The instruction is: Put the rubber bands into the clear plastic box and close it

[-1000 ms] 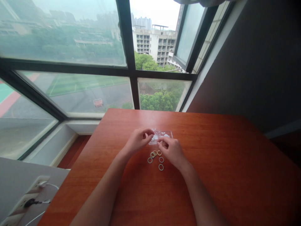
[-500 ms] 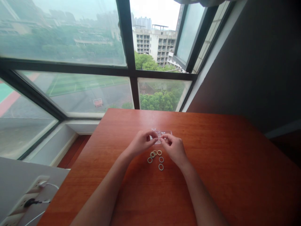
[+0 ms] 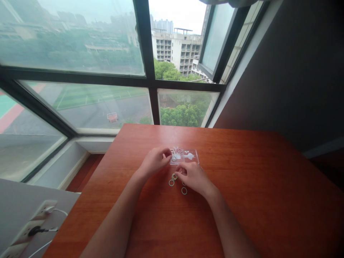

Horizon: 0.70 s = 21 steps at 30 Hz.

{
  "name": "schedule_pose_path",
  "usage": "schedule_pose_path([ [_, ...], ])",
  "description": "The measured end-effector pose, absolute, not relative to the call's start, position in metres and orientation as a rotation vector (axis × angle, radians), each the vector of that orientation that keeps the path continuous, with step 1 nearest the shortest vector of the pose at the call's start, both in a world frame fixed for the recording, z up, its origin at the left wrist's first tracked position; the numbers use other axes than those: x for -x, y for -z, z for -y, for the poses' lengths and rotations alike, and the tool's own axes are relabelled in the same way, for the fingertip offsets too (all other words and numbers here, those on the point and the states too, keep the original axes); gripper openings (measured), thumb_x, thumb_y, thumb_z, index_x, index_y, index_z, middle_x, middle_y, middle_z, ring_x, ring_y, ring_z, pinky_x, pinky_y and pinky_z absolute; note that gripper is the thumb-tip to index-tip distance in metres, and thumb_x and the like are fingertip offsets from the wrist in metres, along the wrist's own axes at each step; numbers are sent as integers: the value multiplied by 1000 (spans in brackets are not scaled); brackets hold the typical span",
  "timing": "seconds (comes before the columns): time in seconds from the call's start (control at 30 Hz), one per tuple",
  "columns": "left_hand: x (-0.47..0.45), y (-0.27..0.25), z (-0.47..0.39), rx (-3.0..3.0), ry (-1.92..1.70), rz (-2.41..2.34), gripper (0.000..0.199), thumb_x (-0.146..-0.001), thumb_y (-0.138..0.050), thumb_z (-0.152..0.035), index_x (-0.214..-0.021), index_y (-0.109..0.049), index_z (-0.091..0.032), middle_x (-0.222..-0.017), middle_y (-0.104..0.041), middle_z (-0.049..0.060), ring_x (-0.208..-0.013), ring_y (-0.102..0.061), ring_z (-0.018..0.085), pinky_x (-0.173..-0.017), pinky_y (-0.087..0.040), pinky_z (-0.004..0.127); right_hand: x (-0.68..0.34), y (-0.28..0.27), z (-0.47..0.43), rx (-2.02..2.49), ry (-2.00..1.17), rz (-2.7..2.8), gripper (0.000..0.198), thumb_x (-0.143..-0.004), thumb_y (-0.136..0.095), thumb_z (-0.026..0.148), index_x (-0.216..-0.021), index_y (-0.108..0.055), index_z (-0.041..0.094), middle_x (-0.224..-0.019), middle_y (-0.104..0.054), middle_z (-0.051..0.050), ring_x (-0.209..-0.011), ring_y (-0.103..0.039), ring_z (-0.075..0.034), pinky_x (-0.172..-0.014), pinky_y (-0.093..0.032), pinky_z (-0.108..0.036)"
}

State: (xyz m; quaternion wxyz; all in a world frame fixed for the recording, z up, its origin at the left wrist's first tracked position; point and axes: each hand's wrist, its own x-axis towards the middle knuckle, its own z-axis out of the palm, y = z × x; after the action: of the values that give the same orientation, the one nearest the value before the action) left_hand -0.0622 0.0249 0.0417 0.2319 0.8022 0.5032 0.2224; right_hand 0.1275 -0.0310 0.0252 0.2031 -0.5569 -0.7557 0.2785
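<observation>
A clear plastic case (image 3: 191, 157) lies open on the table, with several small rings (image 3: 179, 151) in its left half. My left hand (image 3: 157, 159) is at the left edge of the case, thumb and fingertips brought together; whatever they may hold is too small to make out. Below the case, my right hand (image 3: 192, 173) hangs over a loose group of pale rings, its thumb and forefinger slightly apart beside an overlapping ring (image 3: 174, 176). One pale ring (image 3: 171, 183) lies to the left and another ring (image 3: 184, 191) lies nearer me. My right hand partly hides the others.
The reddish-brown wooden table (image 3: 255, 179) reaches up to a dark-framed window (image 3: 153, 104). A grey wall (image 3: 290, 79) stands at the right. Below the table's left edge are power sockets (image 3: 34, 224) with plugged-in cables.
My hands have parted from above the case. The right hand has come down toward me over the loose rings, and the left has shifted left. More of the case shows.
</observation>
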Motion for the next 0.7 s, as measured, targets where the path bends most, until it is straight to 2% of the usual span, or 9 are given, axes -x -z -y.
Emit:
schedule_pose_path([
  [0.23, 63, -42, -26, -2209, -666, -1474, 15, -80, -53, -21, -86, -67, -18, -82, -69, 2, -68, -58, 13, -62, -40, 22, -124, -28, 33, 1646, -689, 2219, 13, -81, -63, 35, -82, -68, 24, -71, -67, 1, -65, -58, -13, -57, -32, -22],
  [0.43, 63, -42, -25, -2225, -673, -1459, 15, -81, -53, -21, -85, -67, -18, -82, -69, 2, -70, -58, 13, -63, -40, 22, -123, -25, 33, 1647, -657, 2273, 9, -81, -61, 30, -81, -69, 25, -73, -69, 1, -70, -61, -14, -59, -32, -22],
  [0.7, 62, -40, -26, -2206, -741, -1389, 14, -80, -54, -20, -84, -68, -18, -82, -69, 2, -69, -57, 12, -63, -40, 21, -125, -23, 31, 1552, -770, 2081, 6, -79, -62, 24, -76, -67, 22, -63, -62, 3, -57, -52, -10, -54, -31, -21],
])
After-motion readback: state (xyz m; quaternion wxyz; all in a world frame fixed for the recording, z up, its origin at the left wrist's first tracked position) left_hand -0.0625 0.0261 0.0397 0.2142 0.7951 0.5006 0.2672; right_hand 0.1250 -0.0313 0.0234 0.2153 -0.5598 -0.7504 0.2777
